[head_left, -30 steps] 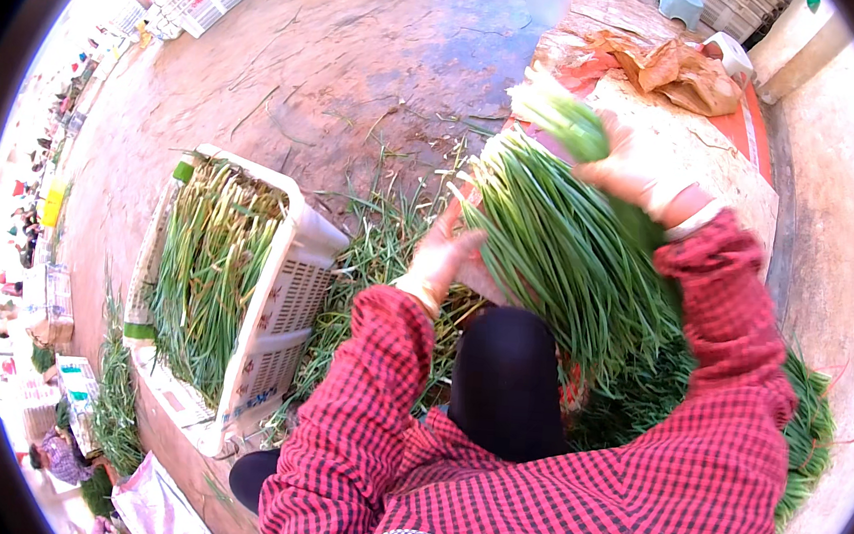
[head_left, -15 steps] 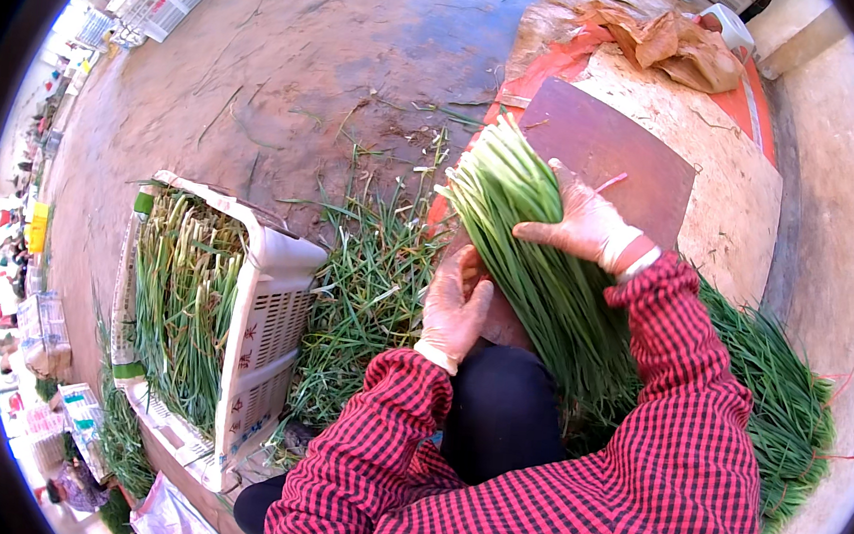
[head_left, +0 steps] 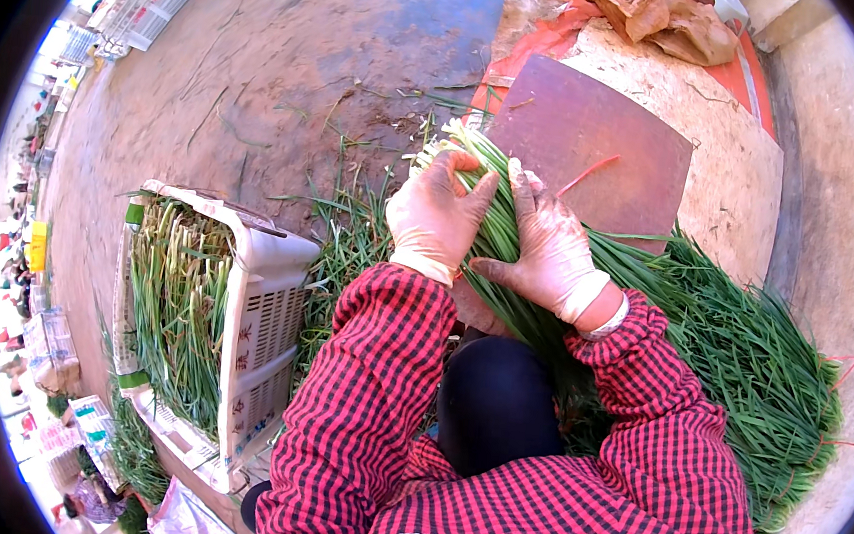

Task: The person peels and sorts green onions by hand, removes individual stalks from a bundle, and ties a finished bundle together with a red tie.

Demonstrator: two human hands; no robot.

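Note:
A bunch of garlic chives point(head_left: 499, 222) slants over my knee, its pale stem ends up and to the left, its green leaves running down toward my lap. My left hand point(head_left: 439, 211), in a thin glove, closes round the bunch just below the pale ends. Against the bunch's other side, my right hand point(head_left: 546, 246), gloved too, grips it with thumb and fingers. A thin red tie point(head_left: 590, 174) sticks out beyond the right fingers, above a reddish-brown board point(head_left: 600, 110); its other end is hidden.
Several red-tied bunches of chives point(head_left: 754, 383) lie at my right, by the wall. A white plastic crate point(head_left: 269, 305) full of chives stands at my left, beside loose leaves point(head_left: 330, 285) on the floor. Crumpled brown sheeting point(head_left: 667, 25) lies beyond the board.
My left hand has moved up and round the stems, after being apart from them. The bunch has come down and left with my right hand, and more of the tied chives show.

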